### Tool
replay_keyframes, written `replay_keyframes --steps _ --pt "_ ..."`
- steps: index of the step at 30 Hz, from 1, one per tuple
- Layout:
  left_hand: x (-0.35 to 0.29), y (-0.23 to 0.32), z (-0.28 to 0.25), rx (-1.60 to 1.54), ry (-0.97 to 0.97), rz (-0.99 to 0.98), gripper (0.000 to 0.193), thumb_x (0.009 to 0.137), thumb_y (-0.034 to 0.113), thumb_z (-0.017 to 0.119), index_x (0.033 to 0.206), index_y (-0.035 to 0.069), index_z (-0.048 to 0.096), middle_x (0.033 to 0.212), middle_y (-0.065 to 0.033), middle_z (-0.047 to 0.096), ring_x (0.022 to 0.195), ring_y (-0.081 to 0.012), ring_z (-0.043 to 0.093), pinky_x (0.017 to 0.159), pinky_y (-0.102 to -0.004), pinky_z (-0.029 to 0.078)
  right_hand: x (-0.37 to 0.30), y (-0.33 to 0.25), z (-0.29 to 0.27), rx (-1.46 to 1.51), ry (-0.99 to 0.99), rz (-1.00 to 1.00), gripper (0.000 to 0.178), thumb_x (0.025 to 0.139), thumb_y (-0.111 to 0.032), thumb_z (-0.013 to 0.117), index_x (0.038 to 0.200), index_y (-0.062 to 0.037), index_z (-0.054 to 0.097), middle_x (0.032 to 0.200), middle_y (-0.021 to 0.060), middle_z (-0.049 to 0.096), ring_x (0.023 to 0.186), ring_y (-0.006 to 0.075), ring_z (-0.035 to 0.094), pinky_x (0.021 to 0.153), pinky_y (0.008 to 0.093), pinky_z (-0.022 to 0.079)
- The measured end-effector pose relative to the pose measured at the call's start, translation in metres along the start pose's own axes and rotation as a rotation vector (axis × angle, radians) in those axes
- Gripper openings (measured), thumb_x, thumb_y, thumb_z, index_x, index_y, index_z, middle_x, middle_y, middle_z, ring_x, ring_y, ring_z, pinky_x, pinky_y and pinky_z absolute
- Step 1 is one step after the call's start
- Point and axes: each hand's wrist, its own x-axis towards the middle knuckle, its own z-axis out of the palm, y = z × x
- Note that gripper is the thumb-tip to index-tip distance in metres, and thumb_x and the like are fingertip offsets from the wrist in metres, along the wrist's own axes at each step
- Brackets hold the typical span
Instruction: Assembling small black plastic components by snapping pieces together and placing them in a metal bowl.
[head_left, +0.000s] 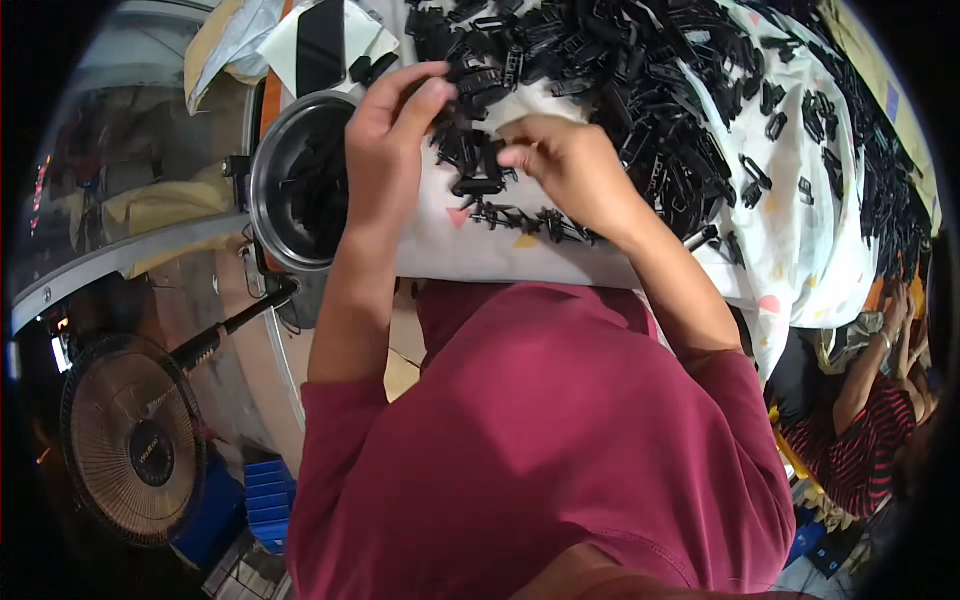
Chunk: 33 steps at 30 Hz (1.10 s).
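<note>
Small black plastic clip-like parts (570, 50) lie heaped on a white patterned cloth (440, 255). My left hand (385, 125) is at the heap's left edge, thumb and forefinger curved with a small gap between the tips; nothing shows in them. Facing it, my right hand (575, 165) has its thumb and fingers bent together at a black plastic part (490, 160), which they seem to pinch. Just below the fingertips lies a small cluster that includes a dark oblong part (478, 187). Nearer me runs a row of small black pieces (530, 222).
A round metal bowl (262, 190) with black parts stands left of my left forearm. Behind it are a dark flat phone-like slab (320, 45) and white paper. A fan (135, 440) stands at lower left. Another person in a striped top (860, 460) sits at far right.
</note>
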Motion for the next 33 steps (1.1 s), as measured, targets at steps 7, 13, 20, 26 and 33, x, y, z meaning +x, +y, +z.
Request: replay_keyframes --steps 7,13,20,26,33 --pt "0.003 -0.011 -0.010 1.201 0.194 0.292 0.012 0.076 0.012 0.059 0.086 0.011 0.064 0.081 -0.0087 0.059 0.069 -0.0261 0.058 0.063 -0.0333 0.046 -0.006 0.005 0.019 -0.743 -0.198 0.123 0.026 0.078 -0.028 0.058 0.098 -0.0121 0.061 0.075 0.0099 0.058 0.069 0.0251 0.060 0.062 0.0339 0.048" --pt "0.014 -0.027 -0.001 1.418 -0.041 0.371 0.019 0.074 0.020 0.063 0.092 0.014 0.065 0.084 -0.0051 0.060 0.072 -0.0267 0.058 0.064 -0.0342 0.046 -0.019 -0.004 0.023 -0.536 -0.071 -0.123 0.020 0.072 -0.023 0.061 0.088 -0.0105 0.061 0.083 0.0077 0.052 0.074 0.0242 0.057 0.058 0.0329 0.048" --pt "0.024 -0.021 0.008 1.561 -0.092 0.182 0.016 0.073 0.021 0.061 0.077 0.007 0.056 0.084 -0.0098 0.060 0.077 -0.0285 0.059 0.063 -0.0390 0.047 -0.031 0.002 0.016 -0.616 -0.048 -0.083 0.019 0.064 -0.015 0.067 0.080 -0.0084 0.060 0.085 0.0070 0.055 0.079 0.0244 0.055 0.064 0.0328 0.048" --pt "0.010 -0.004 0.016 0.253 -0.274 -0.238 0.019 0.087 0.015 0.051 0.103 0.006 0.057 0.069 0.0030 0.050 0.051 -0.0002 0.034 0.044 -0.0146 0.025 -0.025 0.001 -0.017 0.318 0.123 0.311 0.010 0.079 -0.004 0.062 0.083 -0.0014 0.052 0.070 0.0046 0.057 0.056 0.0081 0.055 0.048 0.0213 0.043" --pt "-0.006 0.001 0.025 0.189 -0.378 -0.244 0.031 0.083 0.014 0.059 0.113 0.004 0.053 0.067 -0.0002 0.054 0.048 -0.0019 0.036 0.044 -0.0154 0.029 -0.017 -0.003 -0.027 0.783 0.303 0.251 0.010 0.081 0.003 0.057 0.086 -0.0005 0.049 0.087 0.0071 0.058 0.066 0.0083 0.057 0.051 0.0186 0.047"
